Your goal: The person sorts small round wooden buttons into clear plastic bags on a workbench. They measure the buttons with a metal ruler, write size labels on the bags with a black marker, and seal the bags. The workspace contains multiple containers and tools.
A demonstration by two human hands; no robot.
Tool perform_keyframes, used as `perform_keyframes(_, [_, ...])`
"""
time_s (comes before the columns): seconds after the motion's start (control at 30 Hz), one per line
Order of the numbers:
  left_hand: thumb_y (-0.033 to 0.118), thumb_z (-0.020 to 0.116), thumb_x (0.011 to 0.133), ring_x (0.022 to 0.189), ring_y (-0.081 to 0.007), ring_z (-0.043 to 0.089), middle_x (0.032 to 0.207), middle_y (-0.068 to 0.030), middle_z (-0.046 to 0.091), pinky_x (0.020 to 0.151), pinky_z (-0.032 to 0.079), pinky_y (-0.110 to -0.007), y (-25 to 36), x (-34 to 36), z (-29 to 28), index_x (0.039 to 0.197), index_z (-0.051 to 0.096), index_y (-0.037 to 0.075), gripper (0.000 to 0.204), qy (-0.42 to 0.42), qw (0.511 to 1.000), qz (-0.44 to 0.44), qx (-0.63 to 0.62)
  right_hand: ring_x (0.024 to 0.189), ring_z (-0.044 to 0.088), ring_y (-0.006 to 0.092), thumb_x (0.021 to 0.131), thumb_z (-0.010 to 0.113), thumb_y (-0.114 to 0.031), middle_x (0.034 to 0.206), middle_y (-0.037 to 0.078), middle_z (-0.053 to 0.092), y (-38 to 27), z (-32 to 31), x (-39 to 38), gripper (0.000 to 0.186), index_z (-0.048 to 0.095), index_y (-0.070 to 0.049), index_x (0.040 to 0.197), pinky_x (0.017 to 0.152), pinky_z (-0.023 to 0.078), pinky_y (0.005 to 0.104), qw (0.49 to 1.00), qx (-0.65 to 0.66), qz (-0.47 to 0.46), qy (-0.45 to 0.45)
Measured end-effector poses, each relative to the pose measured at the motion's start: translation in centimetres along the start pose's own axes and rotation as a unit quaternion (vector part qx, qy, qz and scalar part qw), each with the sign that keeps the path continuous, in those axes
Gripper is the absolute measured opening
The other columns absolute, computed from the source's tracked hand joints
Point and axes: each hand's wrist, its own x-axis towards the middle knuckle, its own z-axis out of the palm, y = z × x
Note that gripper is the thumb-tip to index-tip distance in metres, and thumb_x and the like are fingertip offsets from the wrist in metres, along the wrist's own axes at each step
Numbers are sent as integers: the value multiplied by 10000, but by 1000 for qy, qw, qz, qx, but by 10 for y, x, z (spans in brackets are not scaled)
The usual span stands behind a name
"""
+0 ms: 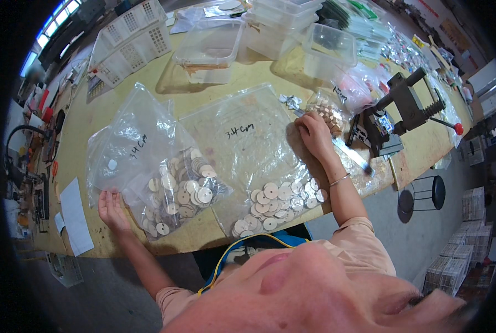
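Observation:
My left hand (113, 211) lies at the lower left edge of a clear plastic bag (112, 147), its fingers stretched out and touching the film. Inside that bag is a heap of round, pale discs (176, 191) with small center holes. Beside it lies a second clear bag (242, 150), flat, with similar discs (270, 202) gathered along its near end. Over the far right corner of this bag, my right hand (316, 133) has its fingers bent and pressed together; their tips hide what they hold. Small shiny metal pieces (290, 101) and a bag of small wooden cubes (327, 114) are close to it.
A hand press (389, 116) with a red-knobbed lever stands at the right. Clear plastic tubs (209, 50) and a white perforated basket (131, 41) line the far side. White paper (76, 216) lies at left. A black stool (438, 192) stands on the floor.

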Motion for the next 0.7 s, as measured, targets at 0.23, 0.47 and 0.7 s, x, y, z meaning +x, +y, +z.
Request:
perform_keyframes(0.23, [123,604,1017,1095,-223,635,1161,-124,663,1018,474,-385,-3,3,-5,1260,576,-16,282,1,1000,1,6,951,628,373,837,652,-34,957,143,636,1,1,0,88,688,-48,916,828,518,447,1000,-1,1,-2])
perform_keyframes(0.47, [119,593,1023,1102,-221,630,1156,-122,662,1026,464,-390,1,0,-1,1265,573,-11,275,-3,1000,-7,0,963,629,373,835,652,-41,982,149,642,1,0,0,100,691,-47,927,842,521,444,1000,-2,0,-4])
perform_keyframes(0.7, [133,597,1024,1110,-222,625,1173,-119,654,1035,458,-391,1,0,0,1276,564,-14,294,-2,1000,-7,0,958,633,373,835,654,-44,982,147,644,2,0,0,97,692,-47,924,840,524,442,1000,-4,6,-4])
